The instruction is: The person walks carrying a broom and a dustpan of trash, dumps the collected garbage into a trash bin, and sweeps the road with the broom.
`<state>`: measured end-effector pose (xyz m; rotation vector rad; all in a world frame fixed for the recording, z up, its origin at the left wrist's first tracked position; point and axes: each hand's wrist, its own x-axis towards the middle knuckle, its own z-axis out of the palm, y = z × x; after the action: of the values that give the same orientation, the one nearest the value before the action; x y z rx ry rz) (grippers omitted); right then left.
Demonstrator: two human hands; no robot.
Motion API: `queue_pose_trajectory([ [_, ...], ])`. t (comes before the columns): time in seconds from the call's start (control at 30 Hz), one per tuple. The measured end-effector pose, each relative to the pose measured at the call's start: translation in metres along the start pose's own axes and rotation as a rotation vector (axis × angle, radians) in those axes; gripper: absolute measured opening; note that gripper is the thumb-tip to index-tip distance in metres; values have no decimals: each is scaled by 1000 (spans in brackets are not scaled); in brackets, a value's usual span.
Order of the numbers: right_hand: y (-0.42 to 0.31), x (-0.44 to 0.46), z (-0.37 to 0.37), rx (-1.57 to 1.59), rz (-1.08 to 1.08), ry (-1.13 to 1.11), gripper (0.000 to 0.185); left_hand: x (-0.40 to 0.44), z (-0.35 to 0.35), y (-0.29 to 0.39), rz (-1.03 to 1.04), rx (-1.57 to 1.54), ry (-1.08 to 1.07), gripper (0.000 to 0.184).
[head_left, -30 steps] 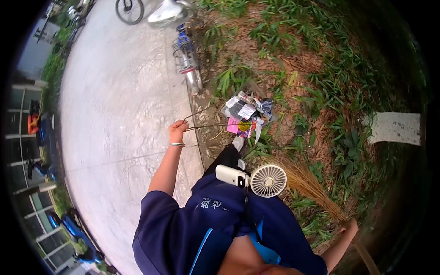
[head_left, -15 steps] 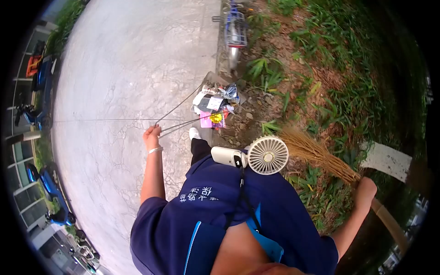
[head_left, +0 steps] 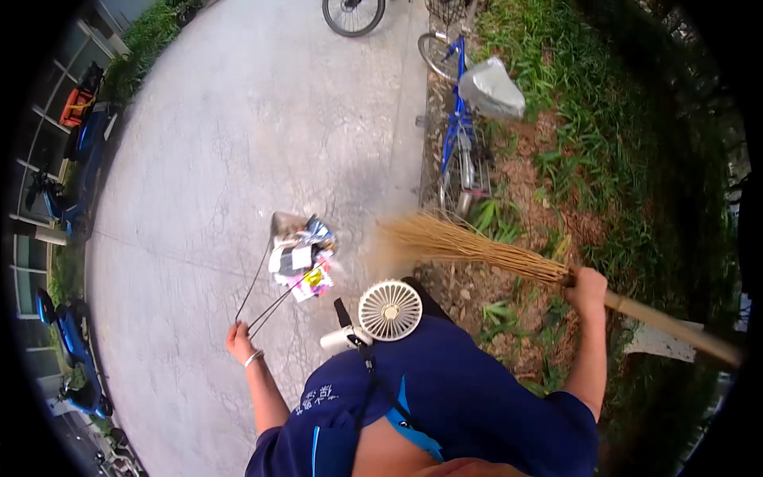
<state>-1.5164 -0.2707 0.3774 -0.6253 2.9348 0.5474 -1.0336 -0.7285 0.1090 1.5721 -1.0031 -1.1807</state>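
Observation:
My left hand (head_left: 239, 342), with a white band at its wrist, is closed around thin dark cords (head_left: 256, 288). The cords run to a dustpan (head_left: 284, 225) heaped with litter (head_left: 300, 258): papers, wrappers, and pink and yellow packaging. Whether the pan touches the pavement I cannot tell. On the other side, my right hand (head_left: 588, 292) grips a straw broom (head_left: 493, 256) where its bristles meet the wooden handle. The bristle tips point left and are blurred, over the edge between pavement and soil.
A white portable fan (head_left: 390, 311) hangs on a strap at my front. A blue bicycle (head_left: 457, 131) with a covered seat stands along the planted strip (head_left: 556, 87). Another bicycle wheel (head_left: 354, 14) is ahead. Blue scooters (head_left: 75, 342) line the left side of the concrete pavement (head_left: 207, 159).
The dustpan has shifted left, away from the soil edge, and sits closer to me. The broom has swung left from over the plants towards the pavement. More of the bicycle shows.

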Motion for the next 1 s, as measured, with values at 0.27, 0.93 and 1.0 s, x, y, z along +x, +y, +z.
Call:
queue_pose_trajectory([
  [0.27,-176,159,123,970,171,-557,36,149,37,12,48,17,214,2],
  [0.93,-643,719,-53,1153,-328,-869,39,590,473,130,-109,-51,571,9],
  [1.0,-676,762,-49,1012,-526,-643,43,634,540,169,-66,-5,440,10],
])
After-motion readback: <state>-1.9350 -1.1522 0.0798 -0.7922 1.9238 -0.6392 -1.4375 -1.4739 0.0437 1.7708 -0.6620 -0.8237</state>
